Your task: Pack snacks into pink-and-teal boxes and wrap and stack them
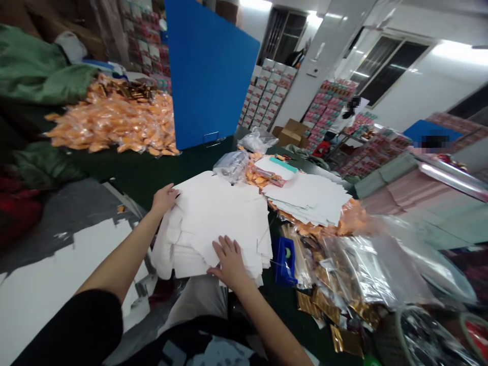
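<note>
"Beyond both grips, what do I have, biggest first?"

"Dark green surface (pixel 114 170), then an upright blue panel (pixel 209 76) ahead of the left grip (pixel 165 200), and orange packets (pixel 129 117) heaped farther off that same side."

"And the white stack (pixel 221 213)?"

"Directly between my grips, spreading under the right one. Loose layers, edges uneven. I'd judge each sheet light and fairly stiff, like thin card, easily creased at the tabs; together they'd have some weight and slide over one another."

"Where would I take hold?"

"Opposite edges, palms flat against the sides, well in from the rounded tabs."

"Which way does it point?"

"Its near edge runs crosswise, just this side of the right grip (pixel 231 259); tabs face left, below the left grip. Width and depth look similar, so I can't name a long axis."

"State of the grips?"

"Right: fingers spread, palm down on top, pinching nothing. Left: fingers bent at the far left corner; I can't tell whether it's closed on any sheets."

"Smallest?"

"A blue tape dispenser (pixel 285 259), right of the right grip."
</note>
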The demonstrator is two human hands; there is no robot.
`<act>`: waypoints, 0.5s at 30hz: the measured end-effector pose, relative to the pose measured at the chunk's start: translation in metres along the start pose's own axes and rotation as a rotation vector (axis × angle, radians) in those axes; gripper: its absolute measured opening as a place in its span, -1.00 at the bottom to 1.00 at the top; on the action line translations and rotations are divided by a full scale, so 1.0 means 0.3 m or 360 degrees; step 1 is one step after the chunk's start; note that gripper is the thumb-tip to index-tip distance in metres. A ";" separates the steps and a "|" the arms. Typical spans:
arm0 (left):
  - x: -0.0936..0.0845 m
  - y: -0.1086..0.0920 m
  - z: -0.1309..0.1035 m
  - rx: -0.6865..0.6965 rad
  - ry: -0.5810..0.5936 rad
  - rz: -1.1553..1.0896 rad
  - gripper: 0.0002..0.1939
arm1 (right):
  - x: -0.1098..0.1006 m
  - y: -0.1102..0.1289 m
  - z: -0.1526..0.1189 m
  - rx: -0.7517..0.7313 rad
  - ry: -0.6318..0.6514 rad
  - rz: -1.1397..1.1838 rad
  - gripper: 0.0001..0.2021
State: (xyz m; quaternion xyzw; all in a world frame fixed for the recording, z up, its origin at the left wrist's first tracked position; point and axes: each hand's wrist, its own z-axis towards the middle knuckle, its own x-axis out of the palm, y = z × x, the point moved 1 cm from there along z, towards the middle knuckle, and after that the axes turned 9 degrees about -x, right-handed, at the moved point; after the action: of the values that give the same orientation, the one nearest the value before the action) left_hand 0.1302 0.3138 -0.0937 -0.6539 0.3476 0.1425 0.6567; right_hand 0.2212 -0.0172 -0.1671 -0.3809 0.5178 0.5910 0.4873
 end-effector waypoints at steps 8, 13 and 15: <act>0.035 0.156 -0.148 0.0430 0.0040 0.0292 -0.53 | -0.384 -0.270 -0.122 0.0121 -0.0188 -0.0014 -0.47; 0.057 0.198 -0.196 0.0448 -0.0006 0.0326 -0.51 | -0.682 -0.680 -0.071 0.0843 -0.0312 -0.0532 -0.52; 0.057 0.195 -0.207 0.0465 -0.0078 0.0370 -0.51 | -0.725 -0.786 -0.010 0.0929 -0.0247 -0.0528 -0.50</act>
State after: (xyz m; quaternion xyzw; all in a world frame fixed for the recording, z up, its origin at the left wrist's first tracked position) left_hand 0.0883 0.2557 -0.1431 -0.5033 0.4217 0.1812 0.7321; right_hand 0.5010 -0.0623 -0.0166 -0.2583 0.5576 0.3579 0.7031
